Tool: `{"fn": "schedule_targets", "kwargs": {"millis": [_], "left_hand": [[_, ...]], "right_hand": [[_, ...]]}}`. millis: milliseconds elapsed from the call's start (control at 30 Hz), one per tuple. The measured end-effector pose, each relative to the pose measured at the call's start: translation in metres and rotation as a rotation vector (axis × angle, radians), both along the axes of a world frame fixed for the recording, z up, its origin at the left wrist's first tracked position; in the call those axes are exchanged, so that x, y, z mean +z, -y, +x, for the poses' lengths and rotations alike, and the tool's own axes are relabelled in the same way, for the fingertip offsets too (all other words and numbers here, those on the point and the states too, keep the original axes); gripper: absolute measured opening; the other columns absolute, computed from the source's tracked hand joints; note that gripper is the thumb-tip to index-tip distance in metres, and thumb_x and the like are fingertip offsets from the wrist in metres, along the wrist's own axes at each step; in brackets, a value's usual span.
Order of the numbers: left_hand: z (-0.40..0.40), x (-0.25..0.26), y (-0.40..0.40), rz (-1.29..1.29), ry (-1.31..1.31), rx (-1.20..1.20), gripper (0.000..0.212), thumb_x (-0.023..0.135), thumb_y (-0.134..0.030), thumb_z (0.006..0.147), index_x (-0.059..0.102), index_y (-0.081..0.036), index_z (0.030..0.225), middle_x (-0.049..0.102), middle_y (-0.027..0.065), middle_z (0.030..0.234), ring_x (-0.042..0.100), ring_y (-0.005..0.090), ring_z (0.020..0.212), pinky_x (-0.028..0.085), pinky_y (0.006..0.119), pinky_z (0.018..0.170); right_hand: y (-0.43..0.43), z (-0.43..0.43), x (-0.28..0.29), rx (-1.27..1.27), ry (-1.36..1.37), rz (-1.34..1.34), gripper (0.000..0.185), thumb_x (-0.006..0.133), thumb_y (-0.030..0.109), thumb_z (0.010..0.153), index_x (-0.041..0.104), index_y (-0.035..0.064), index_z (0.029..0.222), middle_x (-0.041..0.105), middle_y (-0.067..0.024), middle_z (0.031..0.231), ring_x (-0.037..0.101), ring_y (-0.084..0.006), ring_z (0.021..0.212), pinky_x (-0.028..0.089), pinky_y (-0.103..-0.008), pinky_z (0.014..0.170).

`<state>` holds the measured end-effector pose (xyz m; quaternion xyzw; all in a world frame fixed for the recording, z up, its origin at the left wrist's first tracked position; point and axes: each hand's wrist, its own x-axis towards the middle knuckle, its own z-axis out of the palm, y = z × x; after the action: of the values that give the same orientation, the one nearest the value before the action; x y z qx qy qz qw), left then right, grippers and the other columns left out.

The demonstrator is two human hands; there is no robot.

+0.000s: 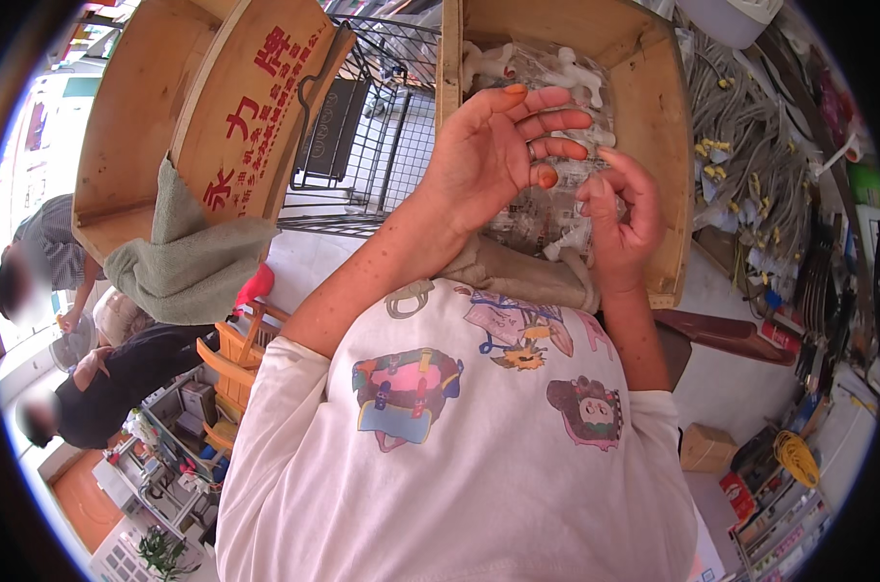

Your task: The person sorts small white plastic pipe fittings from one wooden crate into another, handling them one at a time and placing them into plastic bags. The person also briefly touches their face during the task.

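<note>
My left hand point(494, 145) is raised over the open wooden box, palm turned up, its fingers apart and holding nothing. The fingertips are stained orange, and one finger wears a ring. To its right my right hand point(624, 214) has curled fingers near the fingertips of my left; whether it pinches something small cannot be told. Below both hands the wooden box point(654, 145) holds white plastic fittings point(574, 71) and crumpled clear plastic bags point(531, 211). A brown cloth point(516, 273) lies at the box's near edge, against my shirt.
A wooden crate point(141, 94) with red writing stands at the left, a grey-green towel point(185, 254) over its corner. Between crate and box is a black wire cart point(403, 138). Bundled grey hoses point(745, 145) hang at the right. Two people are at the far left, near a wooden chair point(240, 356).
</note>
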<state>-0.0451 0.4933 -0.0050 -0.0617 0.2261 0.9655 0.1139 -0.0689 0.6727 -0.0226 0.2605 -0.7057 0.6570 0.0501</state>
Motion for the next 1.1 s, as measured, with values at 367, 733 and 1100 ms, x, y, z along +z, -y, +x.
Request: {"fn": "schedule_targets", "kwargs": {"millis": [367,733,1100], "left_hand": [[0.000,0.001,-0.001,-0.052,0.011,-0.022,0.051,0.046,-0.040,0.088,0.053,-0.002,0.121,0.056,0.0191,0.122,0.059,0.0274,0.098,0.046,0.031,0.074],[0.000,0.005,-0.006,-0.173,0.064,-0.068,0.053,0.047,-0.042,0.084,0.053,-0.002,0.119,0.057,0.0190,0.118,0.060,0.0267,0.097,0.047,0.035,0.084],[0.000,0.005,-0.006,-0.170,0.072,-0.062,0.054,0.048,-0.043,0.084,0.053,-0.002,0.119,0.057,0.0195,0.118,0.060,0.0274,0.098,0.046,0.035,0.086]], "right_hand": [[0.009,-0.004,0.011,0.071,-0.061,0.132,0.025,0.068,0.003,0.081,0.064,0.0067,0.105,0.063,-0.0039,0.079,0.059,-0.0103,0.067,0.047,-0.0230,0.059],[0.020,-0.001,0.001,0.198,-0.113,0.185,0.020,0.074,0.008,0.074,0.066,0.0100,0.093,0.066,-0.0043,0.076,0.063,-0.0162,0.063,0.050,-0.0267,0.056],[0.020,0.000,0.002,0.208,-0.088,0.170,0.020,0.073,0.007,0.075,0.066,0.0097,0.093,0.067,-0.0047,0.078,0.064,-0.0161,0.065,0.050,-0.0260,0.057]]}}
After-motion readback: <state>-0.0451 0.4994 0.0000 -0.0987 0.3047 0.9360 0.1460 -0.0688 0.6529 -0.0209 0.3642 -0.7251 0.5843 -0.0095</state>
